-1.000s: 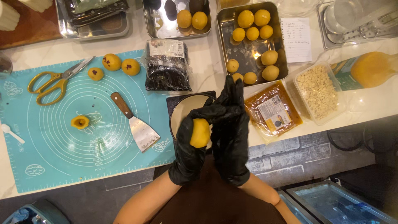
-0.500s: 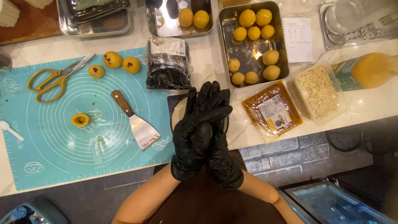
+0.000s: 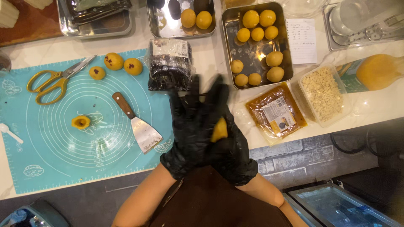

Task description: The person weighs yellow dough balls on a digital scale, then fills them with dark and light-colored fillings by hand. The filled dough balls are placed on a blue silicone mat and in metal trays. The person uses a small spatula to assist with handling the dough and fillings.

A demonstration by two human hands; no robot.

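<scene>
Both hands [image 3: 208,130] press a yellow dough ball [image 3: 219,129] past the counter edge [image 3: 294,136].

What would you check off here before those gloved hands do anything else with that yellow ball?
1. Dough ball pressed between the left hand and right hand: ok.
2. Both gloves whole: cannot tell.
3. Free room in the steel tray of finished balls: ok.
4. Scraper lying flat on the blue mat, away from the hands: ok.
5. Ball's surface smooth: cannot tell, mostly hidden.
</scene>
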